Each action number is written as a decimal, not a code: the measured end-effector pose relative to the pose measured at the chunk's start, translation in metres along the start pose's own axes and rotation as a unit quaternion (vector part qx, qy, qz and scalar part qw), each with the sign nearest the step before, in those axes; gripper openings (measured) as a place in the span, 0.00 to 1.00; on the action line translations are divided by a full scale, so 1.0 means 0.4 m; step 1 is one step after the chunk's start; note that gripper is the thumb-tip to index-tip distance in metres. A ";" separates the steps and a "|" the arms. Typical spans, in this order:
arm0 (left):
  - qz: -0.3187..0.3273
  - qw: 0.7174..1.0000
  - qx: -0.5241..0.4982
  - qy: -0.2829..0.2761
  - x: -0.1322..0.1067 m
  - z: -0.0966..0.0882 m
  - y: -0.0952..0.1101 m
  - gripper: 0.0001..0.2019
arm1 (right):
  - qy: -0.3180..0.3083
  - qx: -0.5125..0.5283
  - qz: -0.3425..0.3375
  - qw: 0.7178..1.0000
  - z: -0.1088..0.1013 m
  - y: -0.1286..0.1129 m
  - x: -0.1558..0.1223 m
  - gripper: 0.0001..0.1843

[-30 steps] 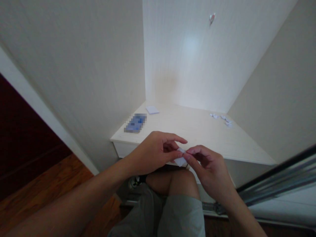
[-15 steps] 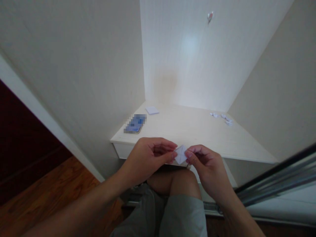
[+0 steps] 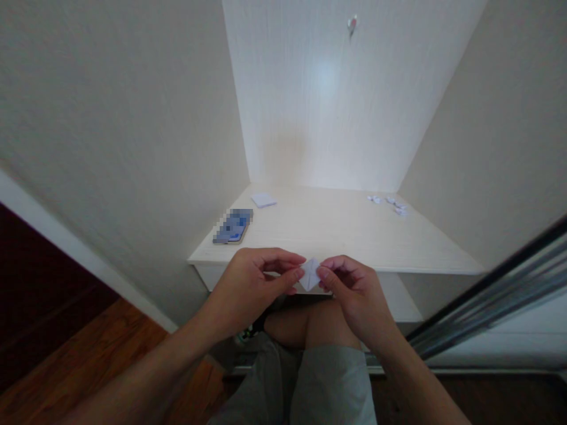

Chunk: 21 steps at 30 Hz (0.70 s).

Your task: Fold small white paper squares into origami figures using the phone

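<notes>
A small folded piece of white paper [image 3: 310, 275], diamond-shaped with creases across its face, is held up between my two hands just off the desk's front edge. My left hand [image 3: 259, 277] pinches its left corner between thumb and fingers. The right corner is gripped the same way by my right hand [image 3: 352, 283]. Behind the fingers, the back of the paper is hidden.
The white desk [image 3: 319, 227] stands in a panelled nook. On its left side lie a phone [image 3: 234, 226] and a stack of white paper squares [image 3: 264, 200]. Several small folded paper pieces [image 3: 400, 209] sit at the back right. A metal track [image 3: 487, 307] runs along the right.
The view has shifted slightly, so the desk appears a little further left. Both hands keep their pinch, drawn slightly closer together, and the paper looks a bit narrower and bent.
</notes>
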<state>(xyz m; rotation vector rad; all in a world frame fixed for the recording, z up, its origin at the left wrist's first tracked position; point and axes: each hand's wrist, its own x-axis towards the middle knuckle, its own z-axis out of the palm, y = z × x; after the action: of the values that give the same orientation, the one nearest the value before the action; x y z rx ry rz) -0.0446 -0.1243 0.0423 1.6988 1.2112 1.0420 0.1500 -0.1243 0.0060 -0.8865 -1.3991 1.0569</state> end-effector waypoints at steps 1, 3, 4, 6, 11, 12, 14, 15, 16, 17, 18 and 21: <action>-0.002 1.000 0.000 0.001 0.000 -0.001 0.000 0.13 | -0.003 0.000 -0.001 1.000 0.002 0.002 0.000 0.13; -0.003 1.000 -0.003 -0.001 -0.001 -0.003 0.001 0.12 | -0.011 0.000 0.000 1.000 0.006 0.004 0.001 0.13; -0.004 1.000 -0.004 -0.003 -0.001 -0.004 0.002 0.12 | -0.018 -0.002 0.000 1.000 0.008 0.005 0.001 0.13; -0.007 1.000 -0.004 -0.005 -0.002 -0.006 0.002 0.12 | -0.031 -0.017 -0.001 0.999 0.011 0.008 0.002 0.13; -0.020 1.000 -0.006 -0.018 -0.002 -0.004 -0.010 0.14 | -0.030 -0.109 -0.027 0.993 0.016 0.016 0.003 0.13; -0.022 1.000 -0.010 -0.020 -0.001 -0.001 -0.013 0.15 | -0.024 -0.126 -0.030 0.991 0.018 0.018 0.003 0.13; -0.024 0.999 -0.014 -0.018 0.001 0.006 -0.016 0.17 | -0.015 -0.150 -0.032 0.988 0.021 0.024 0.004 0.12; -0.024 0.999 -0.014 -0.015 0.002 0.010 -0.017 0.18 | -0.014 -0.156 -0.030 0.987 0.022 0.028 0.005 0.12; -0.023 1.000 -0.014 -0.013 0.004 0.013 -0.018 0.18 | -0.014 -0.158 -0.026 0.987 0.023 0.032 0.005 0.12; -0.021 1.000 -0.016 -0.013 0.006 0.016 -0.018 0.18 | -0.017 -0.156 -0.022 0.987 0.024 0.036 0.005 0.12; -0.019 1.000 -0.019 -0.013 0.008 0.017 -0.018 0.17 | -0.021 -0.151 -0.017 0.988 0.024 0.040 0.005 0.12; -0.014 1.000 -0.011 -0.004 0.012 0.022 -0.022 0.16 | -0.039 -0.141 -0.011 0.989 0.023 0.049 0.003 0.11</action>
<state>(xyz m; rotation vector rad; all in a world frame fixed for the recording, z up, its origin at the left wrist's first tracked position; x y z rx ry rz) -0.0382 -0.1189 0.0321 1.6639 1.2112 1.0283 0.1396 -0.1180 -0.0119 -1.0396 -1.6464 0.8986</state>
